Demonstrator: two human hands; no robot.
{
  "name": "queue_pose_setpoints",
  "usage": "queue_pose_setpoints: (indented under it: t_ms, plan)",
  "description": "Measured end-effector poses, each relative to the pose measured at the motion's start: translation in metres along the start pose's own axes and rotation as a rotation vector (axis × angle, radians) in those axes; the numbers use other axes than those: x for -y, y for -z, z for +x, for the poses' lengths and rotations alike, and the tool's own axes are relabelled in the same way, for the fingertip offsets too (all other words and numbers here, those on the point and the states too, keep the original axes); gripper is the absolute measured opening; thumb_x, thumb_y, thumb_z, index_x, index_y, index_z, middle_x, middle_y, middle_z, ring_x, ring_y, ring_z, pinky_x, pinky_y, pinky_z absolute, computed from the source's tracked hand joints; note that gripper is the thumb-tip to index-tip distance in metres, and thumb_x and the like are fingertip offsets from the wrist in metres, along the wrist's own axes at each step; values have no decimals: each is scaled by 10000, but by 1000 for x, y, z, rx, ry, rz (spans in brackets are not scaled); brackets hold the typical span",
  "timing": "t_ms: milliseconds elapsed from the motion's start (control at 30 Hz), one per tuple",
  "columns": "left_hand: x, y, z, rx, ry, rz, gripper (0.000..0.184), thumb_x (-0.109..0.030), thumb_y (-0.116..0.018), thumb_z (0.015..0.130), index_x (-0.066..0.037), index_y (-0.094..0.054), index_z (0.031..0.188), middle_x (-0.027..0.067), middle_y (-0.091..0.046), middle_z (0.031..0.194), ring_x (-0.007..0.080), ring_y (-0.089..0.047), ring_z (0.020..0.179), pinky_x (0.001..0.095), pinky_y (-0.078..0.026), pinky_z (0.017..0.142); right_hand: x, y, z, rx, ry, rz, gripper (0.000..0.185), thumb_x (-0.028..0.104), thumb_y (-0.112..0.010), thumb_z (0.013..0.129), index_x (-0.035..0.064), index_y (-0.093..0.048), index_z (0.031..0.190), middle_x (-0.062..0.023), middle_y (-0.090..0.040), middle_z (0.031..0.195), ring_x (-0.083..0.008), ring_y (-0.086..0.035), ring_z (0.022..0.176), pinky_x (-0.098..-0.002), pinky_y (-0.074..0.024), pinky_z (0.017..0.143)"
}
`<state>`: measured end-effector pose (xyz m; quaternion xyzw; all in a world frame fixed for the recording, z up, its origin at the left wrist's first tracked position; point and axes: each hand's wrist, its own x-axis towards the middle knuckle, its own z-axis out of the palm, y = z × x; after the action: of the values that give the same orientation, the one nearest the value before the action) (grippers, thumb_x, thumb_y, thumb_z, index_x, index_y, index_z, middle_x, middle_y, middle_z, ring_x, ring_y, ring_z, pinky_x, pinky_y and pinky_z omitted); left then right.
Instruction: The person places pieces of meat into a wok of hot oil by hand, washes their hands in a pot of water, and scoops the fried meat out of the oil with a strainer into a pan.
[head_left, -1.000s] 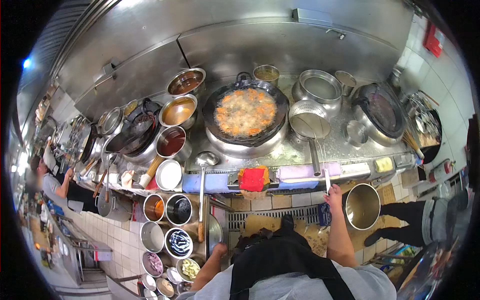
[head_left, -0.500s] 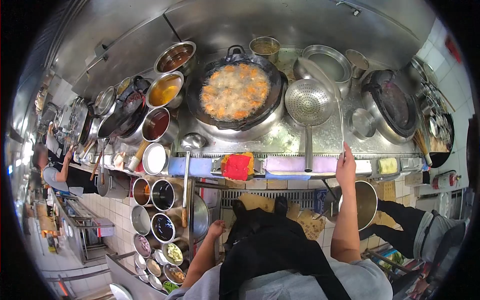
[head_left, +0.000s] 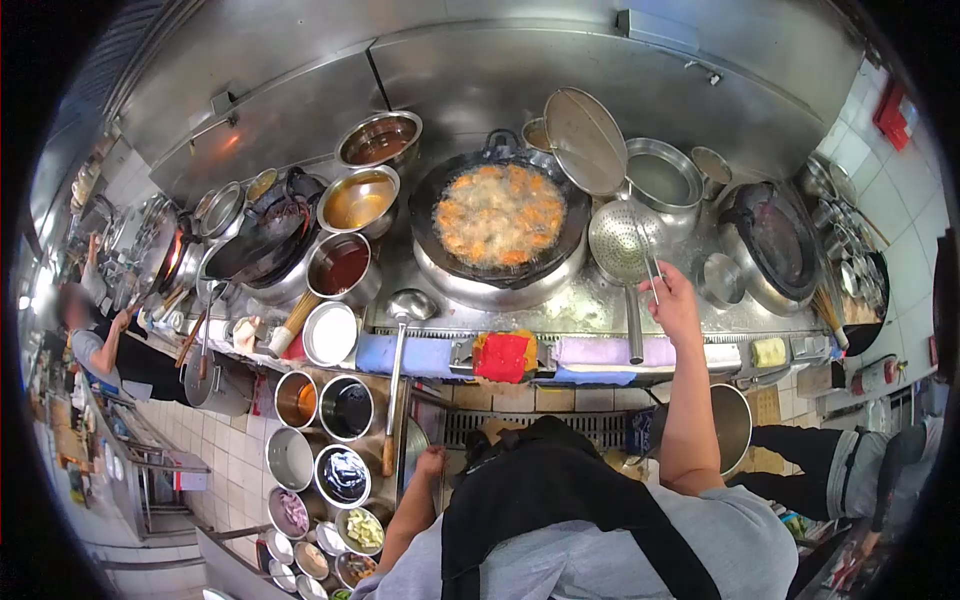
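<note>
My right hand (head_left: 676, 303) grips the handle of a round wire-mesh skimmer (head_left: 585, 142), which is raised beside the wok's right rim. Orange pieces (head_left: 500, 214) bubble in pale oil inside the black wok (head_left: 430, 246). Below the mesh skimmer, a perforated metal strainer (head_left: 620, 238) rests with its handle toward the counter's front edge. My left hand (head_left: 431, 462) is low at the front, fingers curled, near a ladle (head_left: 411, 305) lying across the edge; whether it holds anything is hidden.
Metal bowls of brown and red sauces (head_left: 358, 201) line the wok's left. A second wok (head_left: 781, 240) sits at right, and a large pot (head_left: 731, 428) below. Ingredient containers (head_left: 291, 458) fill the lower left. One person (head_left: 95, 345) stands far left, another (head_left: 870, 470) at right.
My right hand has moved forward from the counter's front edge, lifting the mesh skimmer off the perforated strainer and swinging it up toward the wok. The camera view has shifted too.
</note>
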<state>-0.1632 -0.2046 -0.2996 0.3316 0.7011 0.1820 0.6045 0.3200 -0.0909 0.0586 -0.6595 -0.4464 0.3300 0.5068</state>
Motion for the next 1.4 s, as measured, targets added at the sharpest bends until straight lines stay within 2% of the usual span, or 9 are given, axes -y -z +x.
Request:
queue_pose_setpoints:
  t_ms: [100, 267, 567, 700, 967, 1100, 1167, 1300, 1400]
  plan:
    - [34, 12, 31, 78, 60, 17, 247, -137, -492, 835, -20, -523, 1050, 83, -584, 793, 181, -576, 697, 292, -488, 566, 9, -12, 8, -31, -11, -74, 286, 66, -407, 845, 2, -459, 1118, -59, -591, 738, -90, -453, 448, -232, -377, 430]
    - [95, 44, 71, 290, -802, 836, 259, -223, -555, 752, -50, -590, 941, 127, -592, 894, 286, -580, 796, 363, -475, 690, -4, -16, 33, -101, 131, -420, 302, 79, -425, 829, -18, -469, 1112, -90, -627, 760, -151, -536, 497, -282, -430, 499]
    - [43, 52, 17, 281, -710, 1396, 210, -272, -562, 651, -70, -594, 694, 144, -595, 790, 317, -568, 781, 413, -461, 669, 21, -19, 28, -84, 84, -399, 300, 79, -425, 830, -5, -475, 1115, -87, -628, 744, -155, -543, 489, -290, -438, 504]
    - [44, 41, 20, 154, -704, 1211, 205, -254, -536, 696, -59, -597, 712, 135, -595, 768, 279, -583, 726, 396, -463, 628, 29, -21, 31, -87, 82, -434, 309, 74, -426, 823, -2, -475, 1119, -90, -624, 732, -152, -537, 476, -294, -439, 502]
    - [31, 9, 25, 136, 26, -40, 211, -165, -496, 799, -11, -568, 924, 77, -610, 772, 178, -570, 631, 301, -462, 546, 1, -18, 95, -24, 209, -615, 367, 34, -442, 756, -17, -474, 1118, -162, -619, 786, -300, -595, 808, -367, -442, 726]
    - [28, 6, 19, 31, 61, 84, 230, -137, -472, 817, -4, -553, 986, 90, -609, 808, 174, -570, 645, 302, -473, 562, 8, -15, 107, 18, 227, -691, 386, 20, -450, 731, -25, -475, 1114, -177, -612, 786, -312, -586, 821, -366, -438, 739]
    - [29, 8, 8, 45, 64, 37, 278, -146, -478, 816, -15, -523, 1056, 92, -608, 849, 191, -572, 652, 311, -473, 554, -10, -10, 123, 44, 296, -803, 399, 47, -372, 800, 14, -414, 1196, -100, -630, 732, -156, -555, 504, -297, -447, 491]
    - [59, 13, -6, 20, 155, -97, 318, -166, -478, 814, -40, -487, 1106, 91, -602, 905, 196, -577, 664, 288, -451, 522, 2, -18, 117, 201, 1, -656, 420, 46, -370, 805, 25, -379, 1224, -102, -620, 736, -132, -528, 485, -275, -422, 424]
    - [119, 24, 7, 150, -265, 330, 322, -196, -454, 821, -63, -476, 1114, 90, -596, 911, 202, -583, 684, 298, -432, 513, -13, -28, 116, 327, -160, -514, 426, 37, -366, 812, 23, -353, 1238, -97, -610, 737, -97, -479, 459, -239, -381, 374]
